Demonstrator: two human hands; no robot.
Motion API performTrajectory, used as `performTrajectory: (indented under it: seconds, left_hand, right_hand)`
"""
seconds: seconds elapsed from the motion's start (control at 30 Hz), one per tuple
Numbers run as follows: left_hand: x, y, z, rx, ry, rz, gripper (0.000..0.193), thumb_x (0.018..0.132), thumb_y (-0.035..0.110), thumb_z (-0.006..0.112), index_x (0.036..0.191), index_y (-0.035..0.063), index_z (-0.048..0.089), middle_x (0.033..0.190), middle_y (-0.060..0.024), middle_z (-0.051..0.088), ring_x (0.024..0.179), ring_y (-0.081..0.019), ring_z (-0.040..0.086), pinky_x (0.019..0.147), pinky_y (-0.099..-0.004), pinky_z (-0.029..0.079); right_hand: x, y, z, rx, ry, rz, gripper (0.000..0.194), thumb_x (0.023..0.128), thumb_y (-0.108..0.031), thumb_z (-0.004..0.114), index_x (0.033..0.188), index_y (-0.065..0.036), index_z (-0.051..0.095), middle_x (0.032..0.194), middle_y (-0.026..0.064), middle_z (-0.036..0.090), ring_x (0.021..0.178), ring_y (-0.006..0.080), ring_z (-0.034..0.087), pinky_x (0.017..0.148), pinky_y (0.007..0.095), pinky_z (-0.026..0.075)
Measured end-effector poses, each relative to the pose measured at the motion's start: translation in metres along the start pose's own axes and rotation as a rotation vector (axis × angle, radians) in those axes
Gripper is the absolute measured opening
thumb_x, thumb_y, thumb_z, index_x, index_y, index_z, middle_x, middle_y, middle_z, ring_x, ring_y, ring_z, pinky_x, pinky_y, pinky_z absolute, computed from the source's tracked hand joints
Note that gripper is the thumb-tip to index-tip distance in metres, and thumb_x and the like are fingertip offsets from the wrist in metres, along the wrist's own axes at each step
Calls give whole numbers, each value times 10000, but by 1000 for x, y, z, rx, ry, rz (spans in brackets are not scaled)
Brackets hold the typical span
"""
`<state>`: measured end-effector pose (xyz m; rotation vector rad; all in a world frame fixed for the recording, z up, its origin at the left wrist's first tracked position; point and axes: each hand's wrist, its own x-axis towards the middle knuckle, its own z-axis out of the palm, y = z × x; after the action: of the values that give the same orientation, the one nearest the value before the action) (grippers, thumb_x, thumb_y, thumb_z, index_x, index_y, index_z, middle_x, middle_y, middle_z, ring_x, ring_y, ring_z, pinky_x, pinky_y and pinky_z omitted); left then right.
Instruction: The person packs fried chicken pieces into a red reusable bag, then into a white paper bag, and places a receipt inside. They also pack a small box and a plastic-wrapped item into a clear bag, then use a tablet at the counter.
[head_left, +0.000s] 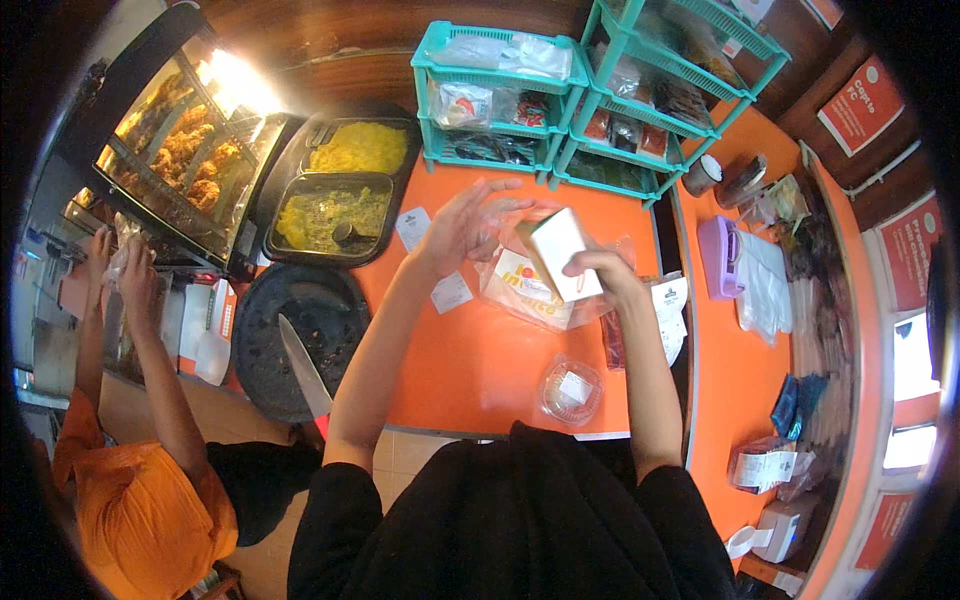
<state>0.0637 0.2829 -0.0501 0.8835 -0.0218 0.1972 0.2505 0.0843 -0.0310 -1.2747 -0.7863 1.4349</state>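
A white paper box (562, 251) is gripped in my right hand (613, 276), with the thumb across its near face. The box is tilted above the orange counter (465, 367). Fingers apart, my left hand (465, 229) hovers by the box's upper left end. Something filmy and clear shows near those fingers, but whether they touch it is unclear. Beneath the box lies a clear plastic bag (510, 285) with printed lettering, partly hidden by it. Closer to me sits a clear round clamshell container (568, 391) with a paper label.
At the left stand a round black board (262, 352) with a knife (301, 364), trays of yellow food (337, 202) and a lit fried-chicken warmer (184, 154). A co-worker in orange (150, 510) handles plastic there. Teal racks (499, 79) stand behind; a purple holder (718, 259) is right.
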Motion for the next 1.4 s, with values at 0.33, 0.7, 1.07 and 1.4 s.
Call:
performTrajectory:
  seconds: [0.33, 0.7, 1.07, 1.4]
  left_hand:
    - [9, -7, 16, 63, 72, 59, 622, 1032, 492, 420, 1511, 98, 370, 1445, -193, 517, 648, -96, 550, 590, -266, 483]
    - [26, -1, 5, -86, 32, 92, 582, 1014, 424, 465, 1453, 44, 433, 1444, -224, 502, 755, -218, 651, 751, -384, 565]
    - [-7, -14, 30, -1, 184, 76, 581, 1017, 465, 430, 1410, 40, 485, 1415, -203, 547, 822, -155, 627, 643, -278, 513]
    - [-25, -26, 43, 6, 229, 117, 577, 1024, 481, 410, 1419, 64, 464, 1377, -228, 569, 561, -118, 478, 501, -221, 384]
  right_hand:
    - [31, 77, 4, -1118, 156, -219, 941, 720, -386, 822, 1529, -296, 348, 1521, 271, 345, 1443, 454, 304, 1153, 526, 338]
    - [-107, 186, -30, -1007, 174, 292, 1154, 521, -602, 908, 1332, 99, 478, 1262, 274, 600, 1188, 373, 598, 1001, 425, 483]
    - [-88, 120, 33, 413, 175, -26, 696, 826, -246, 787, 1410, -41, 468, 1363, 114, 562, 1233, 262, 575, 1039, 444, 470]
    - [28, 93, 4, 227, 422, 26, 611, 891, -282, 729, 1389, -49, 463, 1290, 138, 603, 1154, 292, 621, 906, 483, 535]
